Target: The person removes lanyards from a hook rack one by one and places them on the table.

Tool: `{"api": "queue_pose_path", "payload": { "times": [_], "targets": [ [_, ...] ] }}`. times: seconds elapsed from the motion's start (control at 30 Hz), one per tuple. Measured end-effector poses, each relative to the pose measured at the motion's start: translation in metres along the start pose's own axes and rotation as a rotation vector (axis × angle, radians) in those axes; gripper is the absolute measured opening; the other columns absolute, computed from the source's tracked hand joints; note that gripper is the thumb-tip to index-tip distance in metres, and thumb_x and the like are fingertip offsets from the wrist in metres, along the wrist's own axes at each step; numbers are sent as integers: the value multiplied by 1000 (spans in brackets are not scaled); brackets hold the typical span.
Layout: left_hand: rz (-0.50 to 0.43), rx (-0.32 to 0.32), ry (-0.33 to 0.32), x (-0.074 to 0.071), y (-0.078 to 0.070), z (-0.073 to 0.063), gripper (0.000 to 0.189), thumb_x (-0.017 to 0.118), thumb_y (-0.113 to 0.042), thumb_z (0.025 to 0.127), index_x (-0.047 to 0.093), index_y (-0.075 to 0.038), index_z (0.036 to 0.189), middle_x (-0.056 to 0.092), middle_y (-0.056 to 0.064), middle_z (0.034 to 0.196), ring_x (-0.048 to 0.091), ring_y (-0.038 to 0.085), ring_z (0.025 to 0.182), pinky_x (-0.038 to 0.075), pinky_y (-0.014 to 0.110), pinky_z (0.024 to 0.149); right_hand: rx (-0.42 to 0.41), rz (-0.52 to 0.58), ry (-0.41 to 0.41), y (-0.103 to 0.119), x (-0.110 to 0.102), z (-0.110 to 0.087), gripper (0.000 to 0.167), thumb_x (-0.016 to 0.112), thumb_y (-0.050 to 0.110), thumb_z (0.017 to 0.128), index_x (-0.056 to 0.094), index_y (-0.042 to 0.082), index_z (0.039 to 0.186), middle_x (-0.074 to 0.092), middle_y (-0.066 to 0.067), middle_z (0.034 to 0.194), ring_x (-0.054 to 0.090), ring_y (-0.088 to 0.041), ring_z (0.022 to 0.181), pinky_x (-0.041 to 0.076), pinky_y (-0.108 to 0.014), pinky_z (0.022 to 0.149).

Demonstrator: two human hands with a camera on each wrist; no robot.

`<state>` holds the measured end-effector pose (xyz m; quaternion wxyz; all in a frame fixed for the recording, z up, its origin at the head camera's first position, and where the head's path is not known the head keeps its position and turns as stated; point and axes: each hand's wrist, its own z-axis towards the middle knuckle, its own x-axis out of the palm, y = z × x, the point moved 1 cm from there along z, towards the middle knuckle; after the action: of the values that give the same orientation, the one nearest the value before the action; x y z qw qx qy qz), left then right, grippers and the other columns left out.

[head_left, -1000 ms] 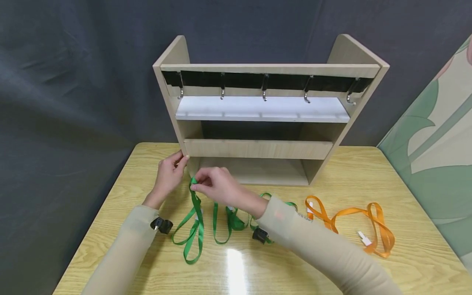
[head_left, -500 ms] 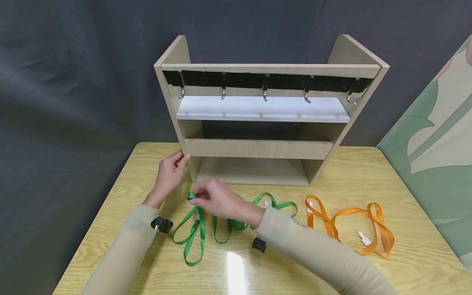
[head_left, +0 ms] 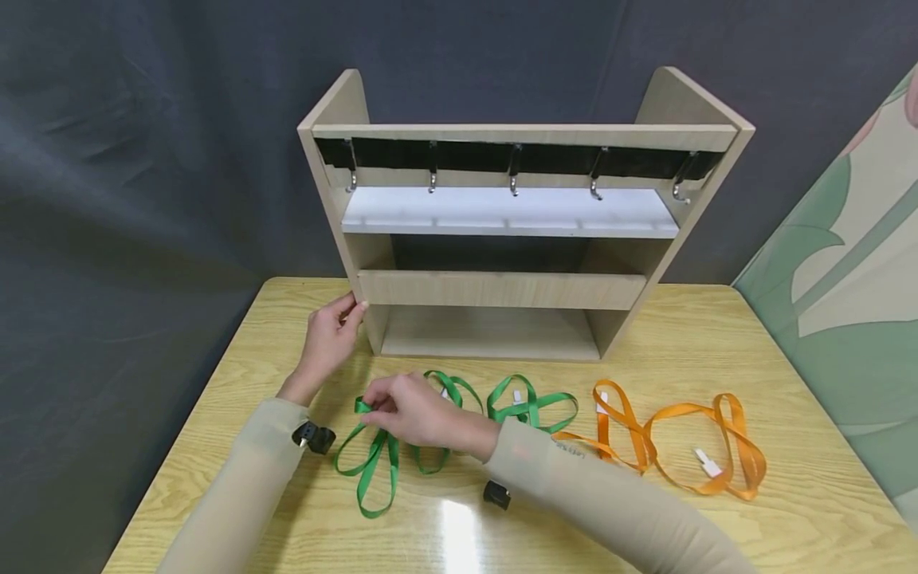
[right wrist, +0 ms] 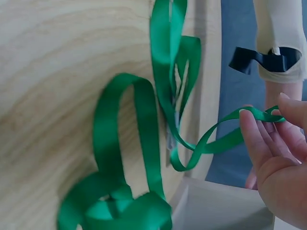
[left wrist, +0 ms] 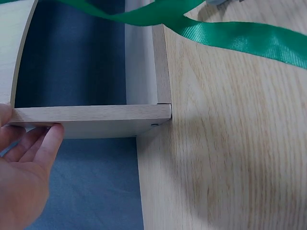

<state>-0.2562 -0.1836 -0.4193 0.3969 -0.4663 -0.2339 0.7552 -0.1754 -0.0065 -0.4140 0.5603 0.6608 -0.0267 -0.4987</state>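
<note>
My left hand [head_left: 331, 339] grips the lower left side panel of a pale wooden rack [head_left: 502, 289]; the left wrist view shows thumb and fingers on either face of the panel [left wrist: 91, 113]. In front of the rack, my right hand [head_left: 412, 410] pinches the upper end of a green lanyard [head_left: 394, 466]. The lanyard's long loops trail down onto the table. In the right wrist view, its strap [right wrist: 228, 143] runs twisted out of the thumb and fingertips. The right hand partly covers a second green lanyard [head_left: 473, 394] behind it.
A third green lanyard [head_left: 552, 399] and orange lanyard straps [head_left: 751, 462] with white clips lie to the right on the wooden table [head_left: 717, 335]. Several metal hooks [head_left: 514, 182] hang along the rack's black strip, above a white shelf [head_left: 509, 211]. Dark cloth [head_left: 179, 199] stands behind.
My right hand has come down from the rack's lower front toward the table and slightly left, lowering the pinched end of the green lanyard. The left hand stays on the panel.
</note>
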Motion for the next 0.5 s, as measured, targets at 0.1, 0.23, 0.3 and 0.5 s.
{"api": "queue_pose_path", "payload": {
  "times": [0.1, 0.23, 0.3, 0.5],
  "targets": [
    [-4, -4, 4, 0, -1, 0, 31, 55, -24, 99, 67, -4, 120, 69, 12, 98, 64, 20, 84, 50, 35, 64, 5, -4, 13, -2, 6, -2, 8, 70, 16, 89, 69, 9, 93, 64, 11, 79, 58, 4, 70, 47, -12, 63],
    [-7, -13, 11, 0, -2, 0, 33, 54, -25, 100, 65, -4, 122, 68, 13, 103, 64, 22, 88, 51, 38, 67, -7, -7, 32, -6, 14, -5, 7, 71, 14, 88, 69, 9, 92, 64, 12, 77, 58, 5, 69, 47, -11, 62],
    [-7, -19, 14, 0, -2, -1, 34, 54, -25, 100, 64, -4, 124, 67, 14, 105, 64, 22, 89, 52, 39, 68, -27, -19, 37, -8, 17, -7, 7, 72, 14, 87, 69, 9, 91, 64, 12, 77, 58, 6, 69, 46, -11, 62],
    [-10, -18, 12, 0, -1, -1, 34, 54, -25, 99, 64, -3, 123, 68, 14, 104, 64, 23, 88, 52, 39, 68, -65, -26, 48, -11, 22, -10, 7, 73, 14, 86, 68, 10, 90, 65, 11, 79, 57, 7, 72, 46, -10, 64]
  ]
}}
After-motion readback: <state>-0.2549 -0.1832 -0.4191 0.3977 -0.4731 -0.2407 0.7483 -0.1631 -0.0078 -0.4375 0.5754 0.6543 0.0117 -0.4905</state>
